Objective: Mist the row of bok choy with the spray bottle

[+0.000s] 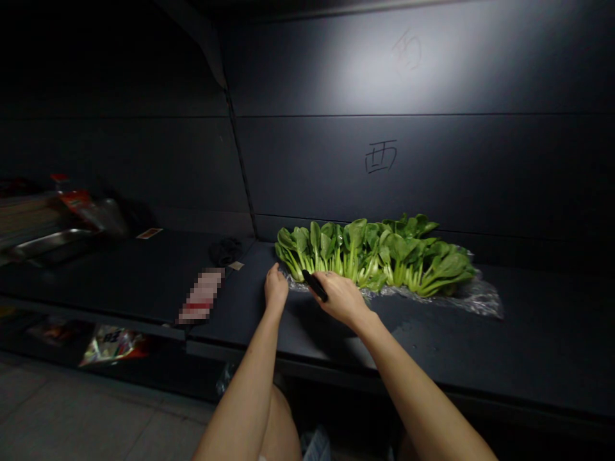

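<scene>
Greens (pixel 355 234) stand in a packed row on the shelf (pixel 451 349), leaves up against the back panel (pixel 307 163), pale stems to the front. Clear film (pixel 485 299) shows along their front edge and bunches out past the right end.

Right hand (pixel 342 299): fingers closed round a black tool (pixel 314 286), just in front of the stems; tool's working end, if any, not made out. Left hand (pixel 275 291): at the row's left end, beside film and stems; whether its fingers pinch anything, cannot tell.

Risks, as judged: the hands are close together, so a slip of the tool, if it has an edge, could catch the left fingers. Film looks loose; a tug on it might drag or topple the leftmost stems. Wet-looking spots on the shelf, right of the arms, could let film slide. Dim light hides contact.
</scene>
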Available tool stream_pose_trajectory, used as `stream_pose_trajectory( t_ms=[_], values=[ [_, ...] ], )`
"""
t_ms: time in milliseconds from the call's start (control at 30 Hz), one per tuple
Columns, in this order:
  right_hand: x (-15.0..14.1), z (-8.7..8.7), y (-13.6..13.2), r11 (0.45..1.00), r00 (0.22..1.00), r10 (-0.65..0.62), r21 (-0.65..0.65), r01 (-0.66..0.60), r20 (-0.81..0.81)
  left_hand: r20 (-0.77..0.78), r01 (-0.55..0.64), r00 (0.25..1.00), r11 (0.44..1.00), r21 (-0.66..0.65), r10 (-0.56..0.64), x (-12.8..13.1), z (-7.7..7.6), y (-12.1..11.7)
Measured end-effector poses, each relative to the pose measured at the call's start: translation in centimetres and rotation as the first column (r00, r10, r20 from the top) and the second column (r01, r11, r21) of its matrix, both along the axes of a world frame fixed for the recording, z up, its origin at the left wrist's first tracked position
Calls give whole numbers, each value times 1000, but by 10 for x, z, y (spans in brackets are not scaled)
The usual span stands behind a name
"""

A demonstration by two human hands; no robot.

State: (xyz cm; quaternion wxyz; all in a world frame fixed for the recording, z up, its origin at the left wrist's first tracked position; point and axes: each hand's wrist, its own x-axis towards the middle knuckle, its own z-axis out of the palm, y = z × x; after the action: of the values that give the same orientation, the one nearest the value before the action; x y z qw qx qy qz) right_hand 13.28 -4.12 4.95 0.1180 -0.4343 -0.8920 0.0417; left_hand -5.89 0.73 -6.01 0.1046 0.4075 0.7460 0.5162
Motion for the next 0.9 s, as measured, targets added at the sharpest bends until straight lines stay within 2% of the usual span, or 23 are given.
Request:
stream_pose_trajectory(
  t_ms=[333, 533, 900],
  values=[
    [4, -6, 3, 998, 998, 53, 29, -54, 32, -9, 23, 1000, 999, -22, -23, 2, 5, -1],
    [4, -3, 1, 1000, 999, -7, 8, 7, 42, -3, 15, 1000, 1000, -18, -15, 1, 4, -1],
    [7, -6, 4, 999, 1000, 4, 38, -5, 11, -2, 16, 1000, 1000, -5, -16, -1, 1, 1]
  ],
)
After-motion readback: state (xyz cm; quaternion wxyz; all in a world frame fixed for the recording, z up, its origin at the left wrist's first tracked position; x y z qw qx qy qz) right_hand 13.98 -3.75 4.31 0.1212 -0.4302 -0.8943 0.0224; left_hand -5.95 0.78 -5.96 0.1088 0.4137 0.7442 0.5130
